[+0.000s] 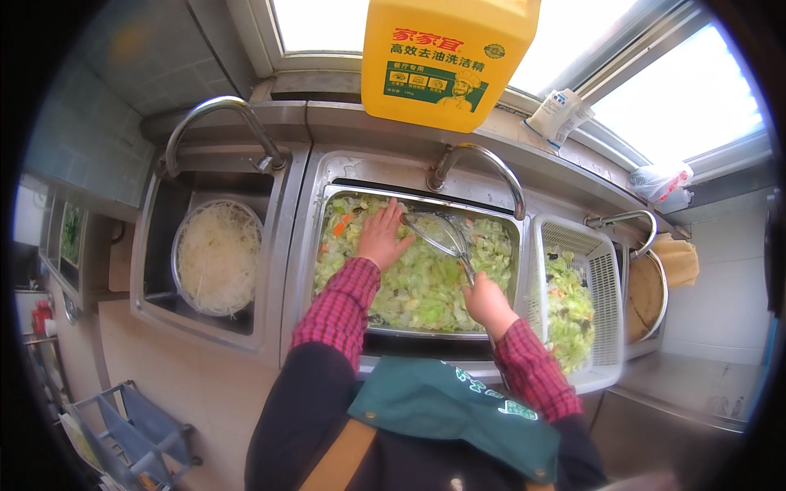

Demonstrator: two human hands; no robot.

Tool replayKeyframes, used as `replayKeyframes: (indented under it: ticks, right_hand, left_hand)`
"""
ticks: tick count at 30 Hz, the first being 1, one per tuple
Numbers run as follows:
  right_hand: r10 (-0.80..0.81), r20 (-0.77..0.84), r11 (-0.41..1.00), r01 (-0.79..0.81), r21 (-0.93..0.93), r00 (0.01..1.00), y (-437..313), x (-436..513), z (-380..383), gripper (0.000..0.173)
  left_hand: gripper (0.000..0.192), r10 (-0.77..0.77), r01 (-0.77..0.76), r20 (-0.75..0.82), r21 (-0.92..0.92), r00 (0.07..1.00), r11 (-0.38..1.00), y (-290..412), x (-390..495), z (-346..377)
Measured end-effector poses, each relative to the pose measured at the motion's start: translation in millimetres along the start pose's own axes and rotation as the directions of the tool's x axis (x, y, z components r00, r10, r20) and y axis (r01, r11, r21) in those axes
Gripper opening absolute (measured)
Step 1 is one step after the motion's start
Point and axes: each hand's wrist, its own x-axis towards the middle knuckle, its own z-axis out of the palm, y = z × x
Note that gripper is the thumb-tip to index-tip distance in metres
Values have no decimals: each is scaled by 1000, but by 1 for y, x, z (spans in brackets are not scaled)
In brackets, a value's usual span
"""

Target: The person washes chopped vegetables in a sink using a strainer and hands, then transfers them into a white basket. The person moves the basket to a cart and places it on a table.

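Observation:
Chopped cabbage with bits of carrot (424, 294) fills a rectangular metal pan (522, 245) set in the middle sink. My left hand (384, 236) lies spread, palm down, on the cabbage in the pan's left part. In my right hand (488, 301) is the handle of a wire skimmer or whisk (439, 230); its wire head rests at the cabbage, pointing up and left towards my left hand. Right of the pan, a white plastic basket (605, 288) holds more cut cabbage (568, 313).
Curved taps (491, 162) stand behind the sinks. The left sink holds a round bowl of pale shreds (218, 255). A yellow detergent jug (442, 67) stands at the window. At the right are a round wooden board (645, 294) and a tan cloth (675, 261); a grey rack (135, 436) is lower left.

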Motion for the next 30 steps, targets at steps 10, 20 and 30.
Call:
replayKeyframes:
  ticks: [10, 20, 30]
  right_hand:
    - [-72, -6, 997, 72, -24, 997, 37, -57, -20, 31]
    - [23, -254, 999, -12, 45, 967, 110, -42, -31, 33]
    - [262, 488, 572, -542, 616, 832, 111, -28, -43, 47]
  left_hand:
    - [72, 92, -92, 121, -6, 988, 996, 26, -53, -20]
    - [89, -293, 296, -57, 55, 954, 954, -3, -106, -51]
    - [128, -630, 645, 141, -146, 764, 750, 0, -77, -32]
